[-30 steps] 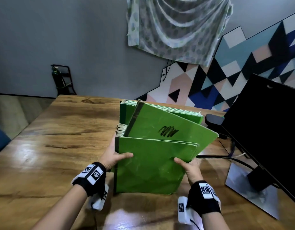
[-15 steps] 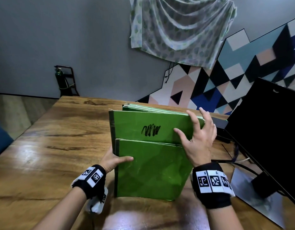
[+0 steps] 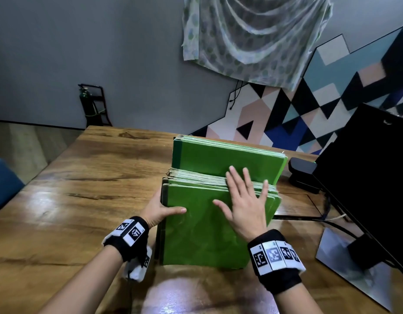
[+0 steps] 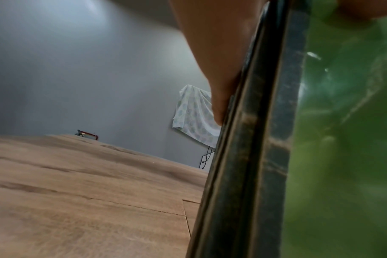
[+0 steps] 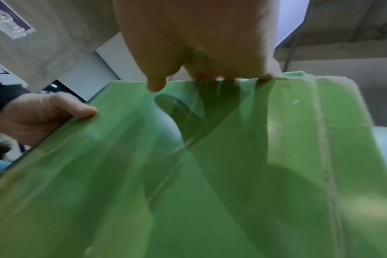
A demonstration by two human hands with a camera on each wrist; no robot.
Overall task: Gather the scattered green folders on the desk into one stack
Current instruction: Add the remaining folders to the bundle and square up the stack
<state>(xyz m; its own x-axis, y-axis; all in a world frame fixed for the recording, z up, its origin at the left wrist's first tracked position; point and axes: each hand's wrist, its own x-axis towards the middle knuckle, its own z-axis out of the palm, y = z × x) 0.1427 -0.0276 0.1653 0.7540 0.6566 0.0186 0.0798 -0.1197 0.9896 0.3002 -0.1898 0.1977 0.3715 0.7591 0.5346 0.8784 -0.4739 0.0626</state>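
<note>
Green folders (image 3: 202,225) upright on bench (image 3: 82,191); black monitor (image 3: 368,177) right of folders; left hand (image 3: 160,210) clamps spine, right hand (image 3: 243,207) flat, fingers spread.

Two bundles of green folders on one wooden desk (image 3: 82,200): a near bundle (image 3: 196,234) and a far bundle (image 3: 218,159); single folders too tightly packed to count. Two hands, left hand (image 3: 159,211) and right hand (image 3: 243,207). One black monitor (image 3: 365,177)

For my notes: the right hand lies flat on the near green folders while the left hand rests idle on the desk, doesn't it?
Not quite. The left hand is not idle: the head view shows it gripping the near green folders at their spine edge. The right hand does lie flat on them.
</note>
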